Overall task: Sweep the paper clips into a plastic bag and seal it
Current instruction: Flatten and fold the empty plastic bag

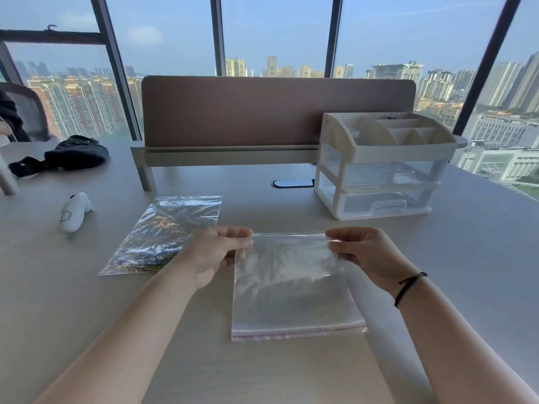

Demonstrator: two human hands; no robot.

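Observation:
A clear empty plastic bag [291, 287] lies in front of me, its far edge lifted and its red-lined zip edge resting on the table nearest me. My left hand [217, 252] pinches the bag's far left corner. My right hand [364, 255] pinches the far right corner. To the left, flat on the table, lies a second clear bag [166, 233] holding a heap of gold and dark paper clips [157, 243]. No loose clips show on the table.
A white drawer organiser [382, 166] stands at the back right. A brown divider panel [277, 110] runs along the back. A white handheld device [74, 212] and a dark pouch [73, 154] lie at the left. A cable port [291, 183] sits behind the bags.

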